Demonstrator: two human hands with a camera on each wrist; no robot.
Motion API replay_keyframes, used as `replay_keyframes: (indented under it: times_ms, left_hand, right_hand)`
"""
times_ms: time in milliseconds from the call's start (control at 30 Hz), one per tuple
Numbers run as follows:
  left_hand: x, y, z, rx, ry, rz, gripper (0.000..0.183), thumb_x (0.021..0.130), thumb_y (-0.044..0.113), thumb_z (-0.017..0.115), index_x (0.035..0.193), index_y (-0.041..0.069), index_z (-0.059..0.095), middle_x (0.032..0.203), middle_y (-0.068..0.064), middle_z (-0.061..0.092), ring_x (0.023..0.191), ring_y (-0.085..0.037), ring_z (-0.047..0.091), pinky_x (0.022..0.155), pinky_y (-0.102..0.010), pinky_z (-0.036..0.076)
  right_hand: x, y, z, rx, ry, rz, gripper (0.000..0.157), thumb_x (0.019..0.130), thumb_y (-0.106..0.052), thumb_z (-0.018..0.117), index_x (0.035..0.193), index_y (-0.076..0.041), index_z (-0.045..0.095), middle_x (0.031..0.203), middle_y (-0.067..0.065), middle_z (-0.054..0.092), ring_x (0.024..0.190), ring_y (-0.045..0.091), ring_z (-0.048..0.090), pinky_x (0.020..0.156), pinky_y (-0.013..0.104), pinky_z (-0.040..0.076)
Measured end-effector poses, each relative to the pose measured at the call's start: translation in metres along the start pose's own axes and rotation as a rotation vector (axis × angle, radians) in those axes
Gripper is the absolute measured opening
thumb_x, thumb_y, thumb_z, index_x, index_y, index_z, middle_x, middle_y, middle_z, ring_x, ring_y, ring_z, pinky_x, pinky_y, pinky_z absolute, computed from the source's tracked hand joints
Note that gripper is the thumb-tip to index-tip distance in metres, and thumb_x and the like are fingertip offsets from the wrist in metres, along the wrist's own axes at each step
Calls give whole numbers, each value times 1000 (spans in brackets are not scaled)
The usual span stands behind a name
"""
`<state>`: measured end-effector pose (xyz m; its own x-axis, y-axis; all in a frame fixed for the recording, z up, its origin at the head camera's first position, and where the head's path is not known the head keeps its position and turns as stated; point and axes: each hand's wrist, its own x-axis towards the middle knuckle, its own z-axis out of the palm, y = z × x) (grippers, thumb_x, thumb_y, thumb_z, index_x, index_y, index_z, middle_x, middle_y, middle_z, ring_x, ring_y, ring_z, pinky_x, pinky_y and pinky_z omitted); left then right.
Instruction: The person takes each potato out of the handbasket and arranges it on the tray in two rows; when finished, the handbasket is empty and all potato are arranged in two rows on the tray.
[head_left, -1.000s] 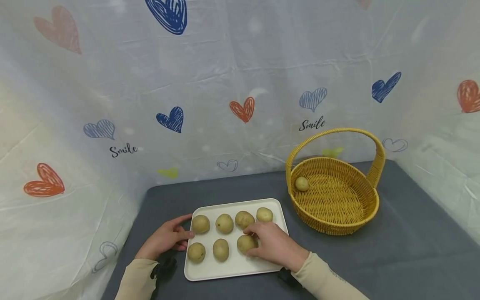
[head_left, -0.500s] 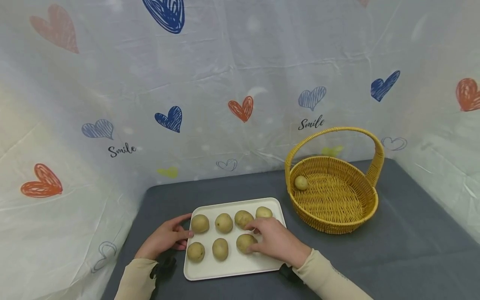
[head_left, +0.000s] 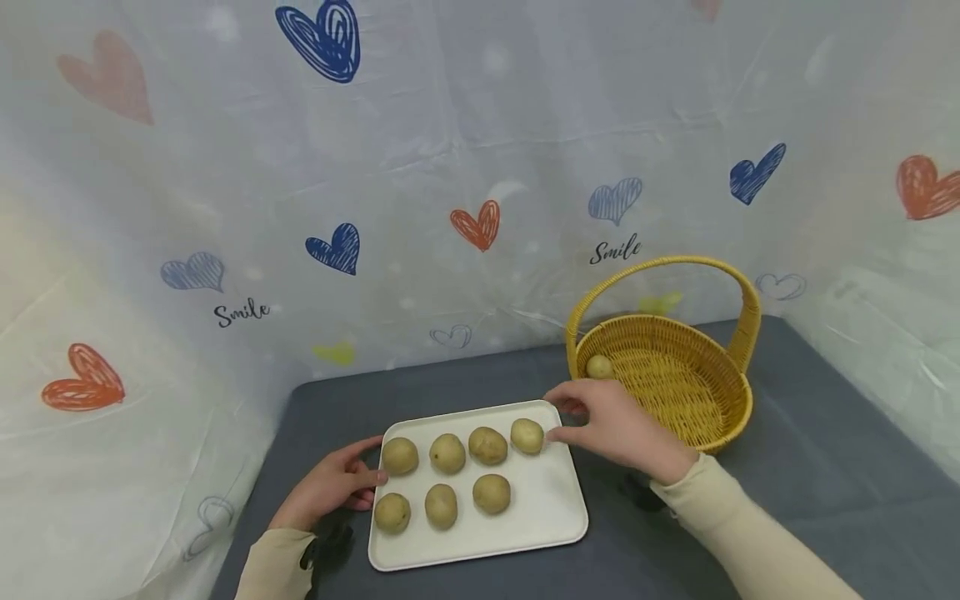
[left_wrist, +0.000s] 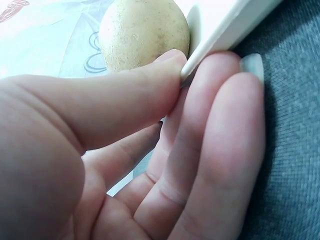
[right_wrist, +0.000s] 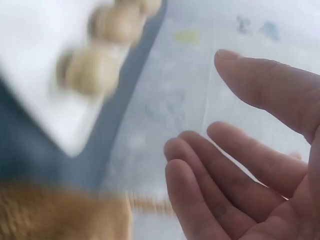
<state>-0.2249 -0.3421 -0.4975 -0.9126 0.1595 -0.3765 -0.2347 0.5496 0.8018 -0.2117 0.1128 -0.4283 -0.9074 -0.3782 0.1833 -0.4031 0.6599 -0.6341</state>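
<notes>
My left hand (head_left: 326,487) pinches the left edge of a white rectangular tray (head_left: 540,512); in the left wrist view the thumb lies over the rim, with fingers (left_wrist: 230,135) beneath it. Several round potatoes (head_left: 491,494) sit on the tray in two rows, the front row leaving bare tray at its right end. Over the tray's right edge is my right hand (head_left: 618,425), holding nothing, its thumb close to the back-right potato (head_left: 527,436). The right wrist view shows its fingers (right_wrist: 235,170) relaxed and apart from the thumb.
A yellow wicker basket (head_left: 738,429) with a tall arched handle stands to the right, partly behind my right hand. One potato (head_left: 600,367) lies inside at its left wall. A grey cloth (head_left: 360,387) covers the table; a heart-printed curtain (head_left: 405,292) hangs behind.
My right hand has left the front-right potato and moved right and back to the tray's right edge. That potato stays on the tray. The left hand keeps its place; the head view shifts slightly.
</notes>
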Motion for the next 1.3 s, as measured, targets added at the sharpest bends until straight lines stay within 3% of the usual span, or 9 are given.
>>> replay_keyframes:
  times_ms: [167,333,633,967,1300]
  left_hand:
    - [-1,-2,-1,-7,-11,10,86,96,20,84,167,3,39,86,-9,68,72,-16,71,69,-37,67]
    - [0,-4,-2,-8,-12,18,88,95,22,85,167,3,38,86,-9,68,71,-16,71,69,-37,66]
    - [-1,-7,-3,-4,-2,4,87,95,23,85,167,4,39,85,-8,68,70,-16,71,68,-37,66]
    - [2,-7,-2,-4,0,15,86,95,22,85,166,5,40,86,-8,68,71,-16,71,68,-37,66]
    - [2,-4,-1,0,10,-3,85,95,23,85,166,6,41,87,-10,69,71,-17,71,69,-37,66]
  right_hand:
    - [6,24,-43,-75,5,32,43,91,-26,89,128,-8,77,122,10,78,112,30,75,98,52,62]
    - [14,55,-65,-105,-43,83,45,93,-28,87,131,-7,76,127,13,78,115,32,75,99,54,61]
    - [39,91,-64,-111,-119,121,48,93,-23,85,135,-2,73,130,16,77,120,36,72,103,56,59]
    - [57,109,-56,-96,-149,183,52,93,-23,85,137,1,71,130,19,75,123,38,70,104,58,57]
    - [73,117,-47,-92,-155,177,45,94,-28,85,129,-1,76,124,17,78,110,33,73,94,53,60]
